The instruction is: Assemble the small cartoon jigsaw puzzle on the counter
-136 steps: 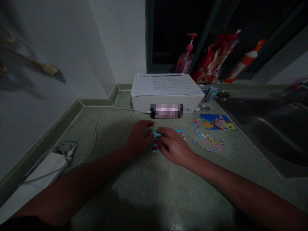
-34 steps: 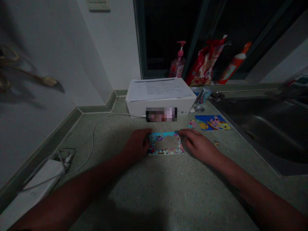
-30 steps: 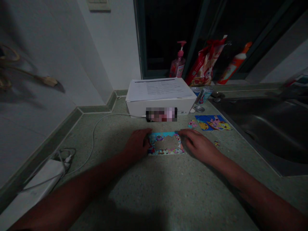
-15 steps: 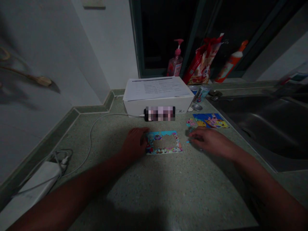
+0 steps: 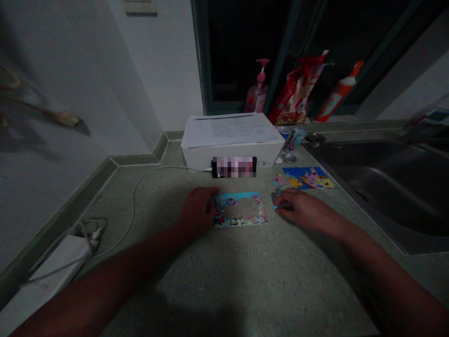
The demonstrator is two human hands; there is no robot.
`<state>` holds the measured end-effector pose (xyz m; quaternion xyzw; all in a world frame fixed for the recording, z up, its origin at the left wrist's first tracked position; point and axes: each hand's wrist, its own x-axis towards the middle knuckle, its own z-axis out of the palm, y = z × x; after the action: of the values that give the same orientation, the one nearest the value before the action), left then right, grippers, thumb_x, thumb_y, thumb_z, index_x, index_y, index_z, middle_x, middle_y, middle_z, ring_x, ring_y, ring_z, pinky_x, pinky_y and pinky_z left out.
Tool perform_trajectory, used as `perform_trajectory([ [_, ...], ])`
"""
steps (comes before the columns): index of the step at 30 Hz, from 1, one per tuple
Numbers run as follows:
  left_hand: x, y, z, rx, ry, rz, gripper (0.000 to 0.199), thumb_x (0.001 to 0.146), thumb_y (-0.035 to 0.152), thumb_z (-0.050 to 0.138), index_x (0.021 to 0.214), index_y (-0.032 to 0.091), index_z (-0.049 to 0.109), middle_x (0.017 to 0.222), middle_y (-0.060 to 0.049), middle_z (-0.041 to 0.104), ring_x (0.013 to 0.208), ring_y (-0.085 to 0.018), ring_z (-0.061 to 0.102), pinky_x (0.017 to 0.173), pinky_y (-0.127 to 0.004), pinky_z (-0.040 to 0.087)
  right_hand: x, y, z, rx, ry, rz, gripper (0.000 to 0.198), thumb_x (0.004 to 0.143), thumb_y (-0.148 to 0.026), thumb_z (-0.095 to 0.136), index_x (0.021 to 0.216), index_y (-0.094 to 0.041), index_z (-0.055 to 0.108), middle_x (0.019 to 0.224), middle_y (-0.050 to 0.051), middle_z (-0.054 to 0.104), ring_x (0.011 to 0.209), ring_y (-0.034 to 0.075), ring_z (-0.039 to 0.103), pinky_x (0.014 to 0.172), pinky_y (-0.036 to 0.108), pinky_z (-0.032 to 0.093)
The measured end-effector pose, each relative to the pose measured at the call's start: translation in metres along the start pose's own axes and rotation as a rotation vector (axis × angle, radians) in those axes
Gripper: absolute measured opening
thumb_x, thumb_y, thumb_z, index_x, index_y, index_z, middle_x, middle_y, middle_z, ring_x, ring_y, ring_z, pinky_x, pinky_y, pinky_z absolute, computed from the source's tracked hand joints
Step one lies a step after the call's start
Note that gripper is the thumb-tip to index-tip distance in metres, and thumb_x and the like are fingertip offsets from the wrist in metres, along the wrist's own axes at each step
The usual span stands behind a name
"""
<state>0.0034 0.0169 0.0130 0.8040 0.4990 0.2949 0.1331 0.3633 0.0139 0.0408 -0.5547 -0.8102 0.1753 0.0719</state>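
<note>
A jigsaw puzzle [image 5: 261, 220] lies on the counter, its colourful border joined around a bare middle. My left hand [image 5: 198, 208] rests at its left edge, fingers and thumb apart, touching that side. To the right of the puzzle, my right hand [image 5: 298, 206] has thumb and forefinger pinched on a small light-blue puzzle piece [image 5: 275, 207]. Loose puzzle pieces [image 5: 279, 179] lie just beyond that hand, some partly hidden by its fingers. Behind it is a blue picture card [image 5: 310, 178] with cartoon figures.
A phone [image 5: 234, 167], blurred on screen, leans against a white box [image 5: 196, 157] with a paper on top. Its cable [image 5: 133, 196] runs left to a power strip [image 5: 63, 262]. A can [image 5: 297, 138] stands behind the card. The sink [image 5: 379, 182] is at right.
My right thumb and forefinger have closed together on the light-blue piece. My left hand stays at the puzzle's edge. The view has shifted slightly.
</note>
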Motion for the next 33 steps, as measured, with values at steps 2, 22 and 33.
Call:
perform_trajectory([
  [2, -0.0002, 0.0, -0.0005, 0.004, -0.002, 0.0, 0.043, 0.09, 0.012, 0.056, 0.128, 0.028, 0.071, 0.127, -0.009, 0.08, 0.121, -0.031, 0.074, 0.114, -0.063, 0.059, 0.0002, -0.0011, 0.0006, 0.009, 0.016, 0.008, 0.013, 0.093, -0.022, 0.067, 0.101, -0.024, 0.078, 0.101, 0.009, 0.079, 0.089, 0.026, 0.075, 0.083, 0.042, 0.058],
  [22, 0.0, -0.0039, 0.0028, 0.014, 0.015, 0.031, 0.047, 0.089, 0.01, 0.058, 0.13, 0.027, 0.074, 0.124, -0.009, 0.081, 0.118, -0.033, 0.076, 0.114, -0.06, 0.061, 0.0004, -0.0062, -0.0038, -0.009, 0.002, 0.049, 0.01, 0.094, -0.024, 0.066, 0.097, -0.024, 0.075, 0.097, 0.009, 0.079, 0.085, 0.026, 0.075, 0.075, 0.038, 0.056],
  [33, 0.0005, -0.0072, 0.0048, 0.052, -0.008, 0.011, 0.049, 0.085, 0.012, 0.058, 0.128, 0.024, 0.076, 0.125, -0.009, 0.081, 0.12, -0.034, 0.075, 0.115, -0.055, 0.06, 0.001, -0.003, -0.0058, 0.024, -0.011, 0.094, 0.008, 0.095, -0.029, 0.069, 0.095, -0.025, 0.076, 0.096, 0.009, 0.08, 0.084, 0.027, 0.076, 0.074, 0.038, 0.055],
])
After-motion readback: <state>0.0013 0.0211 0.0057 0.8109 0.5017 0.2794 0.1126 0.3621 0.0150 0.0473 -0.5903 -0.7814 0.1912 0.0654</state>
